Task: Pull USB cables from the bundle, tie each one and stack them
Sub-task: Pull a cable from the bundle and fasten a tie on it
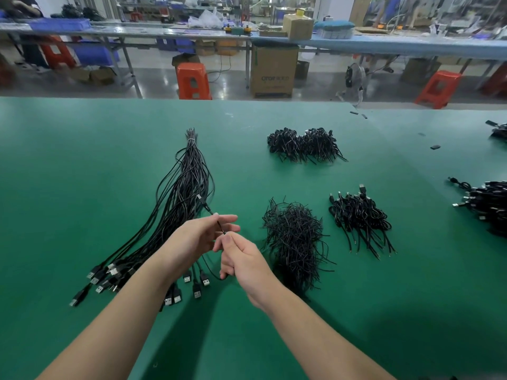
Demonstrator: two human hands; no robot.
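A long bundle of black USB cables lies on the green table, tied at its far end, with its plugs fanned out near me. My left hand and my right hand meet just right of the bundle. Both pinch one black USB cable between them. Its thin end sticks up past my left fingers and a loop hangs below my right hand. A pile of short black tie wires lies right of my hands. Beyond it sits a stack of tied cables.
Another heap of tied cables lies farther back on the green table. More cable piles sit at the right edge. Small black bits are scattered at the far right. Red stools and cardboard boxes stand beyond the table.
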